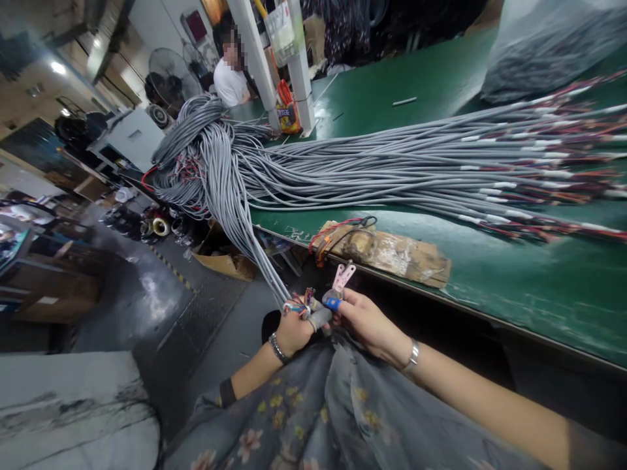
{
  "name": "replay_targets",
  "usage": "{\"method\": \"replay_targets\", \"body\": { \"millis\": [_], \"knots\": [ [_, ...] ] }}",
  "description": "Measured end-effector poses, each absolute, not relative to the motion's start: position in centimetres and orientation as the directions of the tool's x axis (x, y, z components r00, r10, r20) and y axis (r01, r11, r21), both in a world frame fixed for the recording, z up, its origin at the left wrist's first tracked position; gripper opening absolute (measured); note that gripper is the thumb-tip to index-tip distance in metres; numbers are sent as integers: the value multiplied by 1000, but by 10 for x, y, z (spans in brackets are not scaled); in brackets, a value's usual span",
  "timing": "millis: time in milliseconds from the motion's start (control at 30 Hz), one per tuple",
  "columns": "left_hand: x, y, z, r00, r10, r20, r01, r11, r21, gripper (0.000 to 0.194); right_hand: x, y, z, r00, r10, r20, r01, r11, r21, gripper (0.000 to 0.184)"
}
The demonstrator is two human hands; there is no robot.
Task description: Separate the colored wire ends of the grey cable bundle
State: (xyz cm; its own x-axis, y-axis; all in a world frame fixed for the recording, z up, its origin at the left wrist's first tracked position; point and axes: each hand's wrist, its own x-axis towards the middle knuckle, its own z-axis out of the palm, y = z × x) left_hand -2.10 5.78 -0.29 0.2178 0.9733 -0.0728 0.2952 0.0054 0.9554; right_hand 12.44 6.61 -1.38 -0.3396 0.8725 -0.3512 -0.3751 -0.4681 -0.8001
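Note:
My left hand [295,328] is closed around the ends of several grey cables [264,264] hanging down from the bench. Coloured wire ends [301,303] stick out above its fingers, and a grey covering wraps one finger or the thumb. Close beside it on the right, my right hand [367,321] pinches a small pink tool [341,277] with two splayed arms; its exact kind is unclear. Blue wrapping [332,303] covers a digit of this hand. The fingertips of both hands nearly meet, so what lies between them is partly hidden.
A long bundle of grey cables [353,160] with stripped ends spans the green bench [553,294]. Near its front edge lies a worn wooden block [406,258] with wires. A white post [298,72] rises behind. Another person [230,81] sits at the back. A cardboard box [225,261] stands below.

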Motion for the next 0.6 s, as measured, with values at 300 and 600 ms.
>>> {"method": "replay_targets", "body": {
  "millis": [300, 600],
  "knots": [
    [-23, 53, 1, 275, 938, -210, 278, 132, 951, 31, 128, 75, -25, -187, 861, -472, -550, -490, -676, 29],
    [-20, 53, -1, 61, 992, -106, 135, 97, 986, 34, 137, 62, -21, -414, 844, -340, -435, -512, -741, 45]
  ]
}}
